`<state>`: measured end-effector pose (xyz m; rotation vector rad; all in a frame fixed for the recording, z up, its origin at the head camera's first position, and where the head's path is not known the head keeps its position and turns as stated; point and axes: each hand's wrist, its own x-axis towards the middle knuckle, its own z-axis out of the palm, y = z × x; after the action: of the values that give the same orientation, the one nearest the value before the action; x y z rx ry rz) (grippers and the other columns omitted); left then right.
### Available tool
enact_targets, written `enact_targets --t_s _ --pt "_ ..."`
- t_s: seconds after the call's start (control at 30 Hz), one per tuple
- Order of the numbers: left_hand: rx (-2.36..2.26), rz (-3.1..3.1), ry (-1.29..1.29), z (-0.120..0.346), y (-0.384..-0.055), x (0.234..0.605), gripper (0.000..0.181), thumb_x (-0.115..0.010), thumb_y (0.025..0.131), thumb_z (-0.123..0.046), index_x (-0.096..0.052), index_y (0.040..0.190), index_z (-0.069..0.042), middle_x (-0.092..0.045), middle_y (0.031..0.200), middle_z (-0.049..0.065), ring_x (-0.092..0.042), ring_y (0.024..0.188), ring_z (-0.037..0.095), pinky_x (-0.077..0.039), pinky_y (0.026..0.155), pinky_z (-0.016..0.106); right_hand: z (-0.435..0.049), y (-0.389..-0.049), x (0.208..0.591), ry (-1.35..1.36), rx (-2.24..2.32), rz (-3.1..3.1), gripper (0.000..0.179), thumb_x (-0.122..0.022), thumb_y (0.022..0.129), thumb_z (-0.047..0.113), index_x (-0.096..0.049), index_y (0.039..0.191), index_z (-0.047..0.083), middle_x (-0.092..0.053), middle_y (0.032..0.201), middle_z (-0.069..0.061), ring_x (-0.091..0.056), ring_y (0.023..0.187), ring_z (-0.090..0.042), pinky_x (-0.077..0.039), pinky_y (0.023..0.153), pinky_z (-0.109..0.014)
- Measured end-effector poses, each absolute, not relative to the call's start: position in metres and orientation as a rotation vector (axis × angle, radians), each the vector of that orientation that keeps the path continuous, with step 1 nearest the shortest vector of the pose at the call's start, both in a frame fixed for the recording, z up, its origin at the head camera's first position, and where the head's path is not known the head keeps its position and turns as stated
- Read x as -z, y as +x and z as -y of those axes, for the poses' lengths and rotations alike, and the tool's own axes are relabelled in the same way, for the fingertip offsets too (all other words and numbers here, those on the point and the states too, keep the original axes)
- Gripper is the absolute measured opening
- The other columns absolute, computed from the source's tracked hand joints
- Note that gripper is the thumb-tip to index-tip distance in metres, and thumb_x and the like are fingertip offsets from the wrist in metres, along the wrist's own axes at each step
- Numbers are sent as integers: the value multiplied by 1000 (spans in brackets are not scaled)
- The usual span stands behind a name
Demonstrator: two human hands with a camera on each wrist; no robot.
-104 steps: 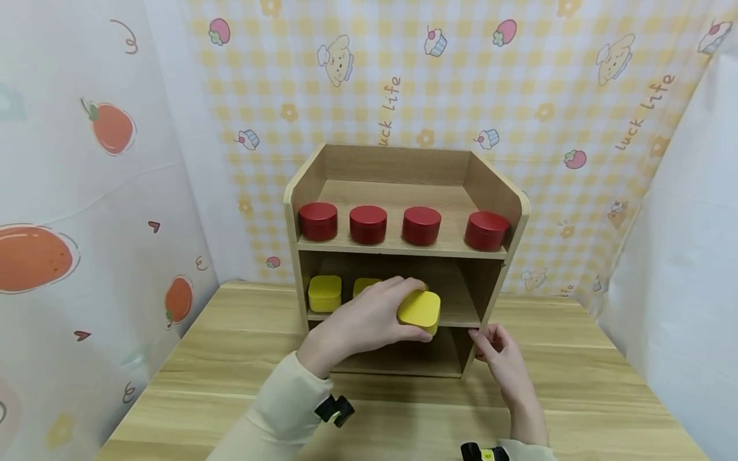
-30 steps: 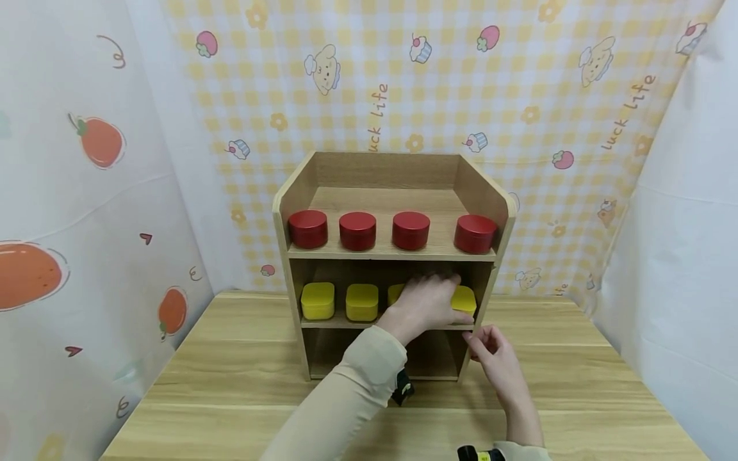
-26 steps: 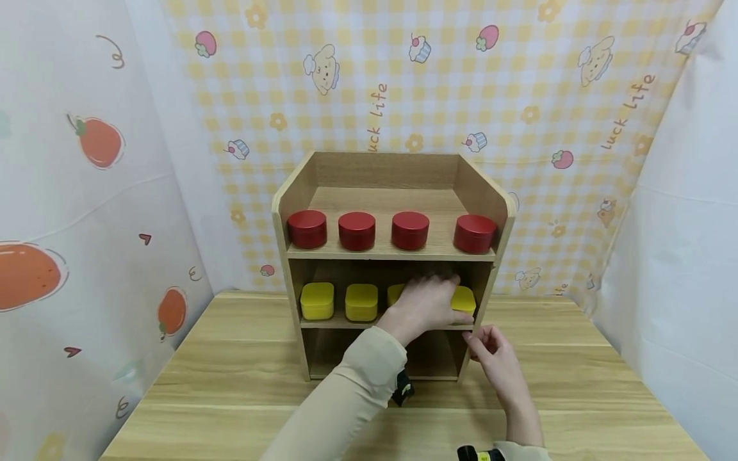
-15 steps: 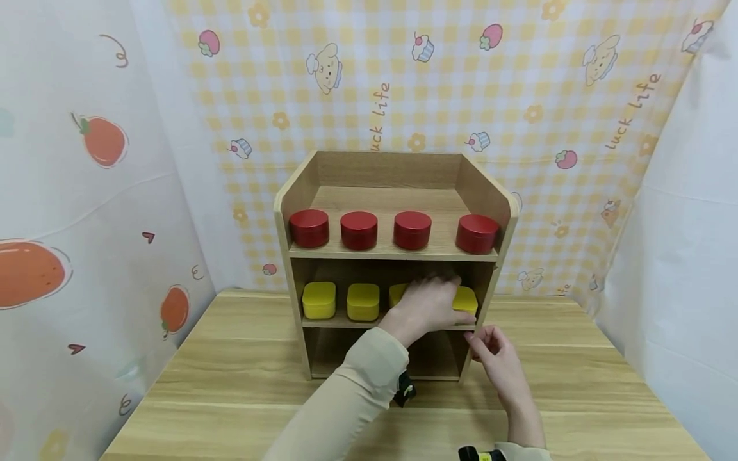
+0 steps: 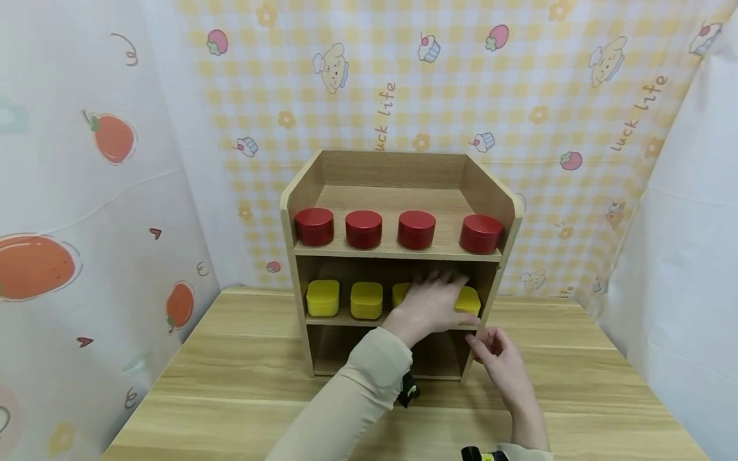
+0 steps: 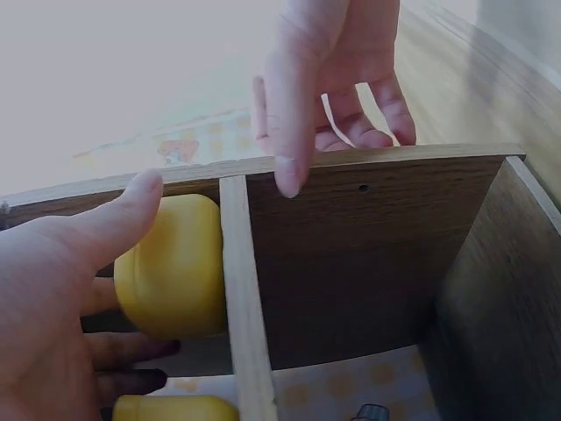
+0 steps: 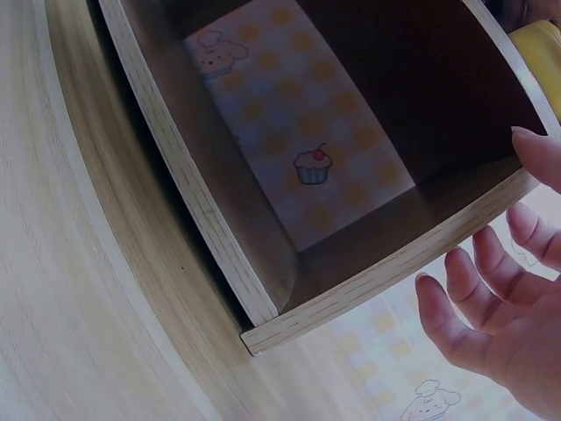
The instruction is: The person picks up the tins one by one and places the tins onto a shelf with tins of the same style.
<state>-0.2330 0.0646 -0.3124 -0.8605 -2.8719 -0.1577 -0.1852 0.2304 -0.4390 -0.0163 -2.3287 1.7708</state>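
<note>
My left hand [image 5: 429, 304] reaches into the middle level of a small wooden shelf [image 5: 398, 254], fingers spread around the rightmost yellow box [image 5: 467, 299]. In the left wrist view the thumb lies straight along one side of that yellow box [image 6: 175, 267], with fingers on its other side. My right hand [image 5: 504, 365] holds the shelf's right side panel low down, thumb inside the front edge and fingers outside. The right wrist view shows that hand [image 7: 517, 307] straddling the panel. Another yellow box [image 5: 400, 293] is partly hidden behind the left hand.
Further left on the middle level stand a yellow box [image 5: 366, 300] and another yellow box [image 5: 323, 298]. Several round red tins, such as one red tin [image 5: 417, 229], line the top level's front. A wood-grain table [image 5: 242, 358] bears the shelf; patterned cloth [image 5: 380, 77] hangs behind.
The left hand has carried the yellow box from in front of the shelf onto the middle level's right end. Its fingers have just spread and lifted. The right hand keeps its hold.
</note>
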Motion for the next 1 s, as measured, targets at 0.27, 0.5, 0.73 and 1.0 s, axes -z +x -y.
enact_targets --t_s 0.27,0.5,0.73,1.0 --pt "137 2805 -906 -64 -225 304 80 -57 84 -72 -38 150 -31 -40 149 -4 -34 138 23 -30 111 49 -237 -186 438 -29 -1725 2371 36 -69 93 30 -49 102 1 -54 90 -8 -54 84 -15 -52 75 -27" --pt "166 2747 -950 -51 -209 302 75 -57 86 -69 -42 147 -29 -40 150 -3 -32 139 20 -32 110 48 -241 -185 432 -30 -1719 2374 33 -67 95 25 -50 109 0 -56 95 -7 -56 85 -12 -52 75 -27" --pt "221 2682 -917 -23 -190 307 70 -57 88 -65 -43 146 -28 -44 145 0 -36 135 22 -36 107 49 -241 -181 426 -10 -1690 2399 47 -65 96 27 -47 128 -2 -55 117 -17 -58 95 -12 -54 79 -29" --pt "179 2524 -850 17 -166 320 63 -61 90 -58 -49 141 -24 -43 147 7 -30 141 28 -31 110 53 -239 -167 417 71 -1596 2494 72 -61 98 36 -26 150 1 -38 143 -23 -47 122 -37 -52 87 -35"
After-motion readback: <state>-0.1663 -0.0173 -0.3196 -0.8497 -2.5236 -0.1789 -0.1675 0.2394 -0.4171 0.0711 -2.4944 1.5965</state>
